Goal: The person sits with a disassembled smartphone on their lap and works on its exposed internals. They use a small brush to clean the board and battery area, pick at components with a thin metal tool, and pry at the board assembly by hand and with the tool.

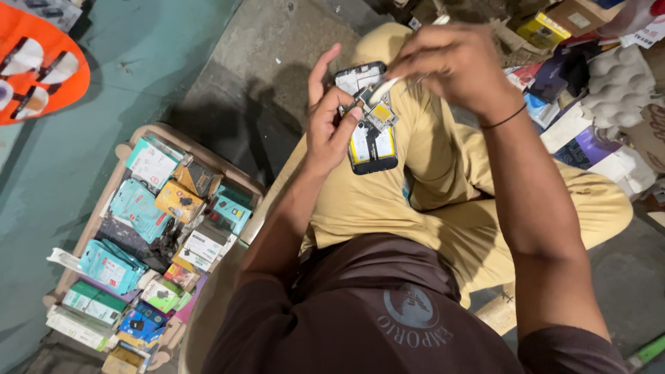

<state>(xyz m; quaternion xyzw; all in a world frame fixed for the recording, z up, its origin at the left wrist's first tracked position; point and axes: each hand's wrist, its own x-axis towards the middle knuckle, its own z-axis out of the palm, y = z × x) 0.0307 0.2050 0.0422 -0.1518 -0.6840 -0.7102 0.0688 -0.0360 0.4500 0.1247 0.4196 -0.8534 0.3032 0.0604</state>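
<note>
We hold an opened phone (369, 123) up over our lap, its back cover off so the yellow-edged battery and the boards show. Our left hand (331, 121) grasps it along its left edge, thumb pressed onto the inner parts near the middle, index finger standing up free beside the top corner. Our right hand (454, 62) is above and to the right of the phone, fingers pinched shut on a thin white tool (389, 84) whose tip comes down onto the upper part of the phone's insides. A dark band sits on the right wrist.

Below the phone are our legs in tan trousers (388, 201), folded, and lower in the view a brown shirt.

To the left, on the floor, stands a wooden tray (111, 181) packed with small boxes (138, 208) in teal, yellow, green and white, lying close together at mixed angles. An orange sheet (41, 69) lies at the far left upper corner on the teal floor. At the upper right is a heap of more boxes and packets (589, 104), with a grey egg carton (620, 83) on top of it.
</note>
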